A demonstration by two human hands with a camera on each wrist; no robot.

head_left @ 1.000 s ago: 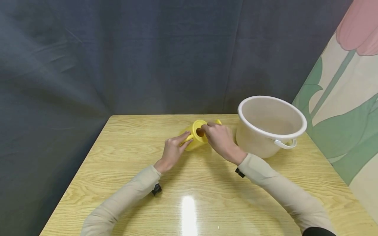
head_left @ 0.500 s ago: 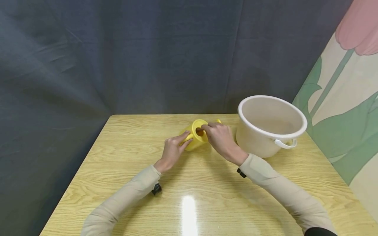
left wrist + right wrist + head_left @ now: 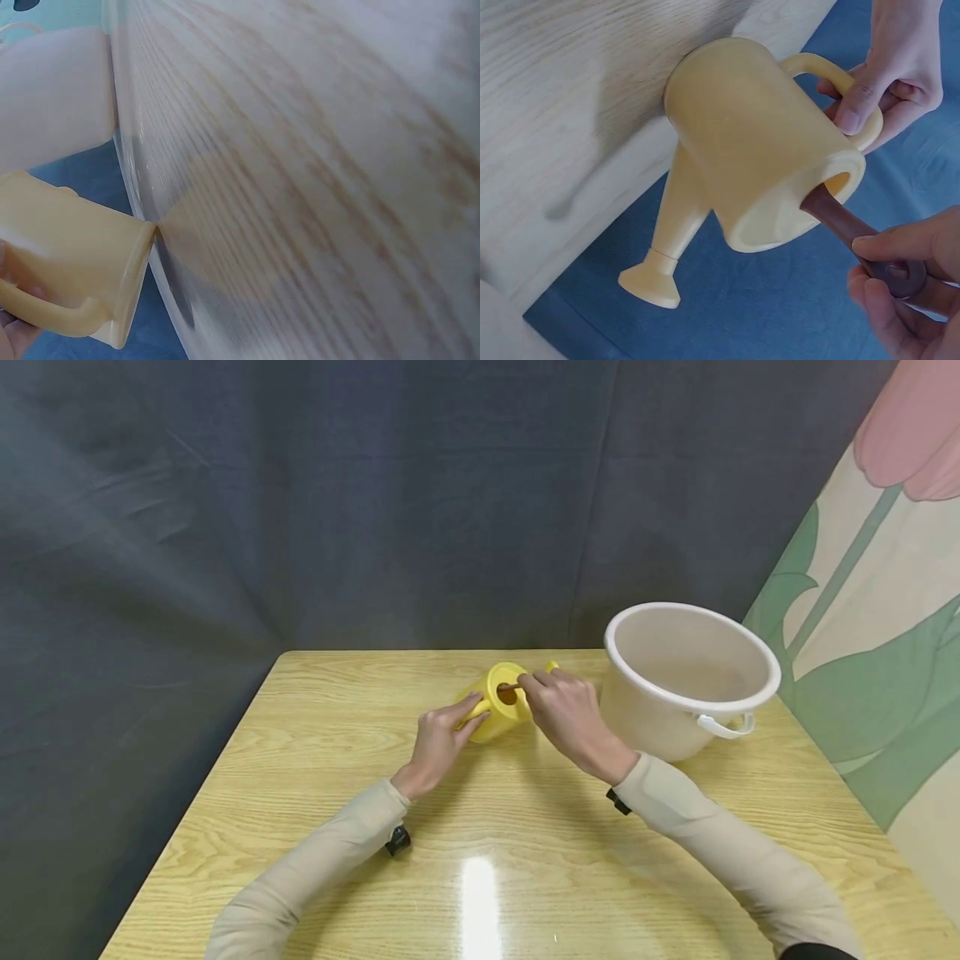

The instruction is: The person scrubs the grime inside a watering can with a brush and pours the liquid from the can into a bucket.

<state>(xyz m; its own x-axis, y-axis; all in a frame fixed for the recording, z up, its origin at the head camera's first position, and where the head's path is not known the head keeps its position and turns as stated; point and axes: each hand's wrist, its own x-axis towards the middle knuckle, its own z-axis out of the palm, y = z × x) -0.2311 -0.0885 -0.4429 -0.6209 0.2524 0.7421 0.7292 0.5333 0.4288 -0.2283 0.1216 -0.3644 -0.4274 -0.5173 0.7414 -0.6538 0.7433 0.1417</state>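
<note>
A yellow watering can (image 3: pixel 757 135) stands tilted on the table, its round top opening turned toward me and its spout (image 3: pixel 679 202) toward the right. My left hand (image 3: pixel 438 743) holds the can's curved handle (image 3: pixel 829 71), thumb pressed on the loop. With thumb and fingers my right hand (image 3: pixel 566 718) pinches the end of a brown rod-like handle (image 3: pixel 844 225) with a scrolled tip. Its far part goes through the can's opening and is hidden inside, so I cannot tell what kind of tool it is. In the left wrist view the can's base edge meets the tabletop.
A large cream bucket (image 3: pixel 648 718) with a white rim and side handle stands right of the can, close by my right hand. The wood-grain table (image 3: pixel 322 727) ends at a dark blue curtain (image 3: pixel 420 527). Tulip-patterned cloth (image 3: pixel 847 610) hangs along the right side.
My right hand has drawn back slightly to the right, and more of the brown handle shows above the can's opening. My left hand and the can stay in place.
</note>
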